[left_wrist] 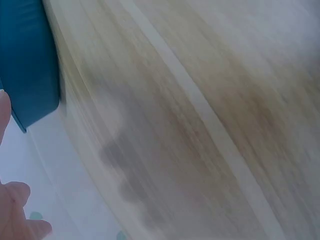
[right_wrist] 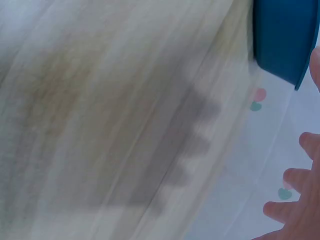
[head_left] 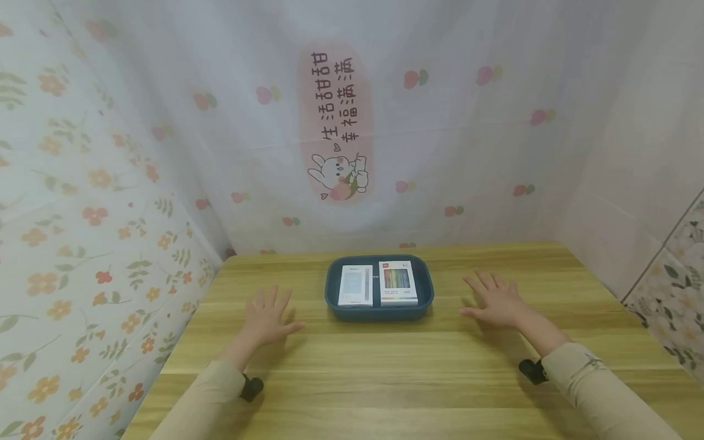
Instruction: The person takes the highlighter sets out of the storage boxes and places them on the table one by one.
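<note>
A blue rectangular tray [head_left: 379,315] with rounded corners stands at the back middle of the table. Two flat white boxes lie side by side in it: the left box [head_left: 354,286] has a pale blue panel, and the right box [head_left: 398,283] shows a multicoloured picture. My left hand [head_left: 266,318] is left of the tray, fingers spread and holding nothing. On the other side, my right hand [head_left: 495,302] is likewise spread, over the wood and apart from the tray. Both wrist views show the blue tray wall [left_wrist: 30,65] beyond the fingertips and hand shadows on the wood.
The wooden table [head_left: 374,379] reaches back to a white printed curtain [head_left: 456,140]. Floral cloth [head_left: 93,244] hangs along the left side, and more patterned cloth [head_left: 676,293] is at the right. A black wrist mount [head_left: 252,388] sits under the left cuff, another [head_left: 532,371] under the right.
</note>
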Motion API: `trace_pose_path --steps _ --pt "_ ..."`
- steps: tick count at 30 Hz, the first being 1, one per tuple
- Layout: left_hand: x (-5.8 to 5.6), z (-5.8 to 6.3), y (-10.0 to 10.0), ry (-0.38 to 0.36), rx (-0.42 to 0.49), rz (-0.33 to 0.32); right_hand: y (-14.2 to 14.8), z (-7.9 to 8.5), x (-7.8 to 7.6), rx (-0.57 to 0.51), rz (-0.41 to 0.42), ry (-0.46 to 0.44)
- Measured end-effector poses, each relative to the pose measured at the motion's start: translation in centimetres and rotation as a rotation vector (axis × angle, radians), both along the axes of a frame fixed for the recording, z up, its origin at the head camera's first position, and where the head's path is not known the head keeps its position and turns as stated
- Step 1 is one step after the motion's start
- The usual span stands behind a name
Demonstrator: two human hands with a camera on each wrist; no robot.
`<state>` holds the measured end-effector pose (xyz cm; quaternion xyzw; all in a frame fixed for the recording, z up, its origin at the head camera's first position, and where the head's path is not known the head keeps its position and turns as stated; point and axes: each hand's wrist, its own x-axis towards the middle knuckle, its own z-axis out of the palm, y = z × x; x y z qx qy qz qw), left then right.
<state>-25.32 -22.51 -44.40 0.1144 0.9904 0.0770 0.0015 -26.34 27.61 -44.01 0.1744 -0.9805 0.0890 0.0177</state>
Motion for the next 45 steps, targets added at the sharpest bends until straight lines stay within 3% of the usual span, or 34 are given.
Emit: trace_pose_path --steps 6,12,26,31,38,45 --pt "-0.5 -0.1 0.9 0.010 0.018 -0.049 -1.1 0.4 -0.5 -0.006 0.019 -0.005" --pt "-1.2 0.1 2.5 0.037 0.039 -0.173 -2.2 0.8 -0.9 -0.022 0.033 -0.010" --pt "-4.9 0.1 4.8 -0.160 0.257 -0.241 -3.7 0.3 -2.1 -0.078 0.068 -0.014" --pt "-5.7 0.0 5.1 -0.185 0.242 -0.280 -3.9 0.3 -2.1 -0.082 0.074 -0.026" --pt "-6.0 0.6 5.3 -0.215 0.194 -0.251 -3.6 0.2 -2.2 -0.081 0.081 -0.034" --pt "-6.0 0.3 5.2 -0.223 0.162 -0.242 -3.3 -0.1 -2.5 -0.069 0.086 -0.033"
